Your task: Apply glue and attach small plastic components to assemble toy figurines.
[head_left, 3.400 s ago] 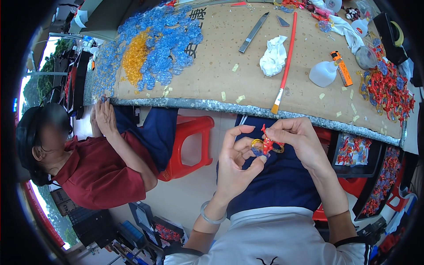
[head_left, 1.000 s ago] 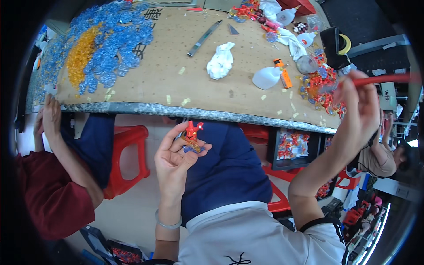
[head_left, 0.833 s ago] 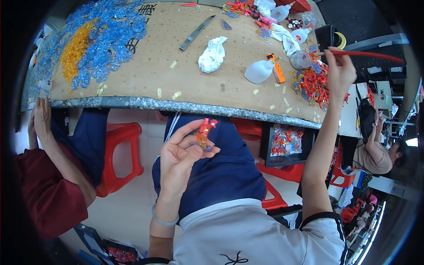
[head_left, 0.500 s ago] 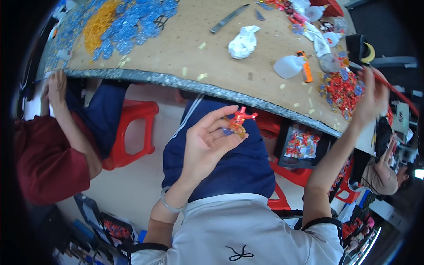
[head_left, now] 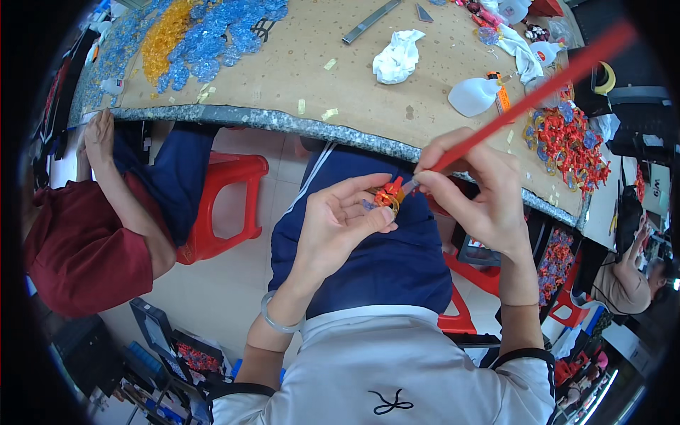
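Note:
My left hand (head_left: 327, 225) is closed round a small red toy figure (head_left: 388, 194) with yellow and clear bluish parts, pinched between thumb and fingers just off the table edge, above my lap. My right hand (head_left: 489, 195) grips a long red-handled paintbrush (head_left: 542, 92) near its metal end. The brush tip points down at the figure and meets its right side; fingers partly hide the contact. Close to my right arm, a heap of red, yellow and bluish figures (head_left: 570, 149) lies on the table.
On the brown-covered table (head_left: 283, 78) lie clear blue pieces (head_left: 212, 42), yellow pieces (head_left: 161, 46), crumpled white tissue (head_left: 397, 58), a flat metal tool (head_left: 372, 21) and a white plastic bottle (head_left: 473, 97). A co-worker in a maroon shirt (head_left: 99, 248) sits at left beside a red stool (head_left: 227, 205).
My right hand has come in from the far right with the paintbrush, bringing its tip to the figure. My left hand keeps hold of the figure, which has tilted.

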### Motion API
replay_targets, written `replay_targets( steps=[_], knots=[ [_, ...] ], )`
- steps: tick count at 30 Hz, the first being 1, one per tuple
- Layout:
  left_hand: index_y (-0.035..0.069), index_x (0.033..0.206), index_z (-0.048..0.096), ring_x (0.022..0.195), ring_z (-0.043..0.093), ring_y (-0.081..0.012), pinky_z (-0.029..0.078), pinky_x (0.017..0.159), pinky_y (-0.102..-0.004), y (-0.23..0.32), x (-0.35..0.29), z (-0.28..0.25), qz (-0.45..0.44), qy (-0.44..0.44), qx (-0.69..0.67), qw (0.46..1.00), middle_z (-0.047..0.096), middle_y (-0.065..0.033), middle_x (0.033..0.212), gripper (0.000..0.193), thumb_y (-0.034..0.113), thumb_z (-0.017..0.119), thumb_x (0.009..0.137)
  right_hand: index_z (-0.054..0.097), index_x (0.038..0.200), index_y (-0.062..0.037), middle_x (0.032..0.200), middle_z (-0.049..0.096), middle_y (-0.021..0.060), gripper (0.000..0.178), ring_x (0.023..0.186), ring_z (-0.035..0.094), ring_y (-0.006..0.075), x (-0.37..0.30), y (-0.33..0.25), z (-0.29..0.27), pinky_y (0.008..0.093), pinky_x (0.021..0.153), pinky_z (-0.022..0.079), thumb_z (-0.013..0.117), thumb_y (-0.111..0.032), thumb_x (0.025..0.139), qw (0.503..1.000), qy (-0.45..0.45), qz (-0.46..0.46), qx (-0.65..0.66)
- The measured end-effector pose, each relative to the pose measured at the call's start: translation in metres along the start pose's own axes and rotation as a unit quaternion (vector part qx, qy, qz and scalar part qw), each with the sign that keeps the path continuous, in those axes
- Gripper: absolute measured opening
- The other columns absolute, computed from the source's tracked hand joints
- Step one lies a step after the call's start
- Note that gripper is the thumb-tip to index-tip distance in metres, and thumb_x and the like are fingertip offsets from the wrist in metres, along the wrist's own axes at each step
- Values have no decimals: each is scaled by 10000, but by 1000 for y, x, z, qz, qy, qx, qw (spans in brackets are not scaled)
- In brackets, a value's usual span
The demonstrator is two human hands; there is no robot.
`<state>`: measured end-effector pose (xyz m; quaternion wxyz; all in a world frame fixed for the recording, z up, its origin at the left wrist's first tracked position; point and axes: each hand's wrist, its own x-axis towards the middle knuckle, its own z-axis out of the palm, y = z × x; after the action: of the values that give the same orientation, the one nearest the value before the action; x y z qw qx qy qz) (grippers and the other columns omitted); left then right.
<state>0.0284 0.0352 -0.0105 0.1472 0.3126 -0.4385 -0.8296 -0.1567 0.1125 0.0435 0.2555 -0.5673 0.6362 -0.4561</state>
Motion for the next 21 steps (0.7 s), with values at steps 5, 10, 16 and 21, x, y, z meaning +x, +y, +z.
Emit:
replay_targets(
  steps=[5, 10, 16, 21],
  knots=[
    [-107, 1219, 535, 733, 685, -188, 569, 725, -285, -2, 0, -6, -28, -28, -33, 999, 671, -139, 844, 457, 41, 677, 810, 597, 936, 31, 735, 651, 83, 159, 662, 677, 153, 10, 10, 3, 253, 607, 524, 675, 9, 799, 996, 72, -23, -42],
    [-106, 1219, 536, 736, 686, -194, 568, 727, -290, 1, -2, -3, -25, -25, -32, 999, 673, -142, 848, 456, 31, 670, 806, 599, 913, 28, 753, 659, 73, 127, 690, 683, 143, 3, 5, 0, 252, 601, 522, 665, 12, 806, 999, 7, 15, 50],
    [-108, 1225, 529, 744, 686, -197, 569, 731, -295, 0, -5, -3, -18, -25, -28, 999, 674, -145, 868, 466, 39, 674, 808, 609, 907, 31, 755, 654, 95, 128, 667, 677, 155, 2, 2, -6, 259, 614, 516, 675, 6, 801, 998, 52, 14, 30],
    [-107, 1223, 529, 770, 684, -198, 568, 748, -301, 4, -6, -7, -27, -44, -48, 997, 669, -147, 883, 454, 21, 669, 810, 615, 892, 29, 762, 648, 75, 129, 669, 660, 118, 2, 2, -2, 241, 620, 508, 694, 15, 790, 999, 52, 3, -14]
  ],
)
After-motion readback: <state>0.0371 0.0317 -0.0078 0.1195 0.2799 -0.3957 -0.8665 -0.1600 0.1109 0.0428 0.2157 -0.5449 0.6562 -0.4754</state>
